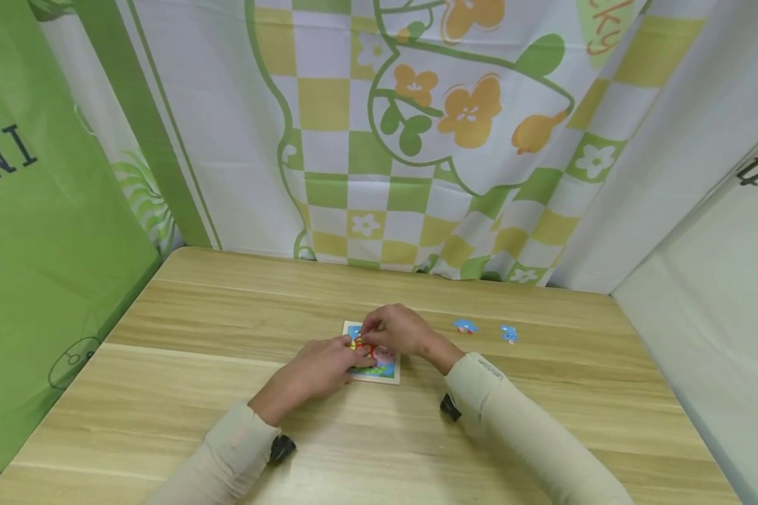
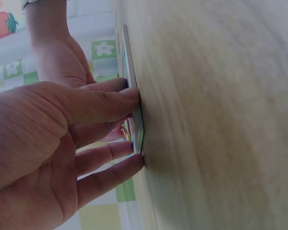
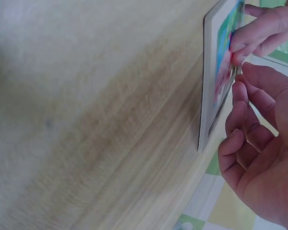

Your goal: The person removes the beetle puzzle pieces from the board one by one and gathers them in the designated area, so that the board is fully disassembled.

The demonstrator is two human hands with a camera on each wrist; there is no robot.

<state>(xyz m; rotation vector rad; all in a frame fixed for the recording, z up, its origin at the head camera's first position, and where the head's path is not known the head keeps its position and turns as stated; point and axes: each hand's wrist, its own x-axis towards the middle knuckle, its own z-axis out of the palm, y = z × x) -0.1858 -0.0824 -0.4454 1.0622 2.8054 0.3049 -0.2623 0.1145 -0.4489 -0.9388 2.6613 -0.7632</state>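
Observation:
A small jigsaw board [image 1: 388,379] with a pale rim and a bright cartoon picture lies flat on the table. My left hand [image 1: 321,366] rests on its left side, fingers fairly straight. In the left wrist view the thumb touches the board's edge [image 2: 139,127] while other fingertips reach over it. From the far right, my right hand [image 1: 404,330] bends over the board's upper part. Its thumb and index finger pinch a small jigsaw piece [image 3: 238,73], mostly hidden by the fingertips; the other fingers are curled.
Two loose blue jigsaw pieces, one with a red edge [image 1: 464,326] and one narrower piece [image 1: 509,333], lie right of the board on the wooden table [image 1: 379,442]. A patterned curtain [image 1: 385,182] hangs behind the table's back edge.

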